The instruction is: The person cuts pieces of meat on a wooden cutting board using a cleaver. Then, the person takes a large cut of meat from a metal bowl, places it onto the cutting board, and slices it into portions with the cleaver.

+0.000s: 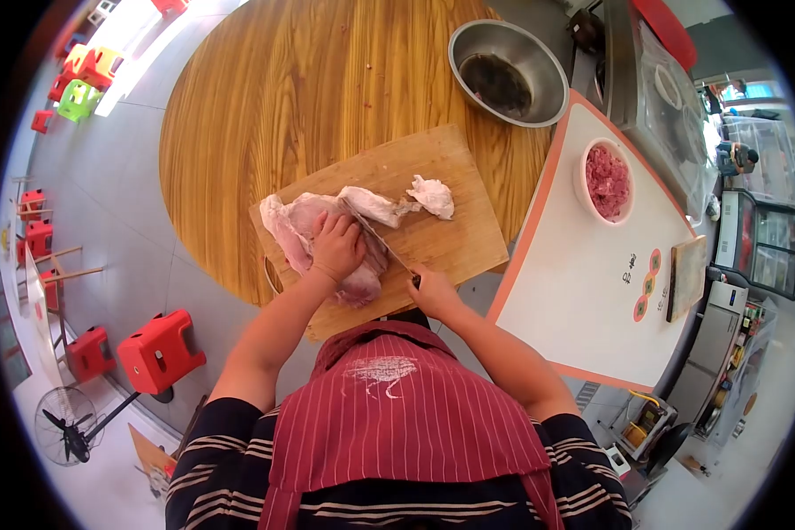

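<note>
A large piece of raw, pale pink meat [307, 212] lies on the left part of a wooden cutting board [450, 243]. My left hand [339, 247] presses down on it, fingers spread over its surface. In my right hand [435, 292] is the dark handle of a knife [382, 241]. Its blade runs up and left along the meat's right side, close to my left fingertips; how deep it sits I cannot tell. Whitish strips of fat or skin [371, 205] lie just beyond the blade. A separate whitish lump [432, 196] rests farther right on the board.
The board sits at the near edge of a round wooden table [265, 79]. A steel basin [509, 72] with dark contents stands at the back right. On a white table [574, 291] to the right is a bowl of minced meat [607, 181]. Red stools [162, 352] and a fan [69, 426] stand left.
</note>
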Demonstrator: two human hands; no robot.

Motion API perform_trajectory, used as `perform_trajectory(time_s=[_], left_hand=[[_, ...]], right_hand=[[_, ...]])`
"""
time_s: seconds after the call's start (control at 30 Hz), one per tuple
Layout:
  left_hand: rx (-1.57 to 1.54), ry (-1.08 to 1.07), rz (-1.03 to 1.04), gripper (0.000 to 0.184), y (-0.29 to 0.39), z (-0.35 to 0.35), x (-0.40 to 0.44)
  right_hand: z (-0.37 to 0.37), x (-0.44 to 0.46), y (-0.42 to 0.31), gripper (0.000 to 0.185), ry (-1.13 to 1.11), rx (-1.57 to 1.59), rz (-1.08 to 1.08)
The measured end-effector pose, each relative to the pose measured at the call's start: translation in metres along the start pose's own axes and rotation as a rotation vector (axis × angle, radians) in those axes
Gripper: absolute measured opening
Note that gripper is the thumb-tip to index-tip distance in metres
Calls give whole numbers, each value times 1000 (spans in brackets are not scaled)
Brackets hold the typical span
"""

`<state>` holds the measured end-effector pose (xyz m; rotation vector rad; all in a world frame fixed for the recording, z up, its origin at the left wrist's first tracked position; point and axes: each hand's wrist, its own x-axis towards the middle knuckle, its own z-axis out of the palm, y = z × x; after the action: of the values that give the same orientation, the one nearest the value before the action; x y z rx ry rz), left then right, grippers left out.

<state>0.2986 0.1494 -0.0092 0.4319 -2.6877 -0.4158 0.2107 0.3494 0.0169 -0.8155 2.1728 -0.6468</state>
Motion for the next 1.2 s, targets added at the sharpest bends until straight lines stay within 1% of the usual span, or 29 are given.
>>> perform_trajectory(time_s=[0.03,0.1,0.13,0.2,0.33,0.4,0.5,0.6,0.67,0.73,0.83,0.87,0.9,0.93,0.97,1.0,1.03,1.07,1.1,1.13,1.17,1.2], left_hand=[[4,1,-6,15,-1,1,-1],[24,30,-95,21,-4,-8,1],[29,34,-95,21,-6,-13,4],[128,15,-228,27,-6,-25,8],[206,-40,-183,30,-12,-24,6],[114,-32,-162,31,-19,-11,4],[133,-67,-161,31,-14,-17,7],[94,-70,-166,31,-19,-18,5],[96,-60,-173,32,-19,-17,3],[96,-45,-188,32,-17,-16,3],[104,-56,-194,35,-15,-21,6],[99,-94,-198,34,-12,-23,7],[98,-125,-198,34,-11,-25,10],[107,-120,-190,34,-12,-26,10],[50,-78,-220,36,-16,-29,6],[-6,-42,-246,37,-21,-32,2],[7,-50,-232,37,-26,-36,-5],[45,178,-447,39,-31,-39,-13],[78,411,-663,41,-38,-39,-23],[80,407,-664,41,-49,-37,-38],[-488,241,-1124,42,-63,-32,-55],[-818,138,-1312,43,-62,-29,-62]], right_hand=[[-1,3,1,21,-5,-1,-5],[-11,17,-14,24,-2,-3,-83],[-18,28,-23,24,-1,-2,-89],[-33,44,-48,28,-181,-164,23],[-31,61,-60,27,-238,-193,34],[-20,75,-67,27,-236,-182,30],[-3,114,-86,26,-211,-125,-31],[-9,119,-87,25,-233,-148,-56],[-14,98,-67,24,-233,-192,-17],[-25,63,-37,25,-201,-148,-10],[-20,51,-16,26,-183,-153,23],[-12,58,-21,26,-183,-144,27],[-5,78,-33,27,-147,-145,-13],[-3,97,-42,27,-107,-146,-56],[-8,110,-49,27,-98,-136,-66],[-13,119,-58,29,-112,-138,-101],[-15,121,-65,30,-128,-138,-131],[-18,119,-62,30,-122,-121,-131],[-27,115,-52,31,-66,-69,-63],[-37,109,-40,32,-14,-28,3],[-53,98,-36,35,-58,108,136],[-68,85,-33,39,-101,244,274]])
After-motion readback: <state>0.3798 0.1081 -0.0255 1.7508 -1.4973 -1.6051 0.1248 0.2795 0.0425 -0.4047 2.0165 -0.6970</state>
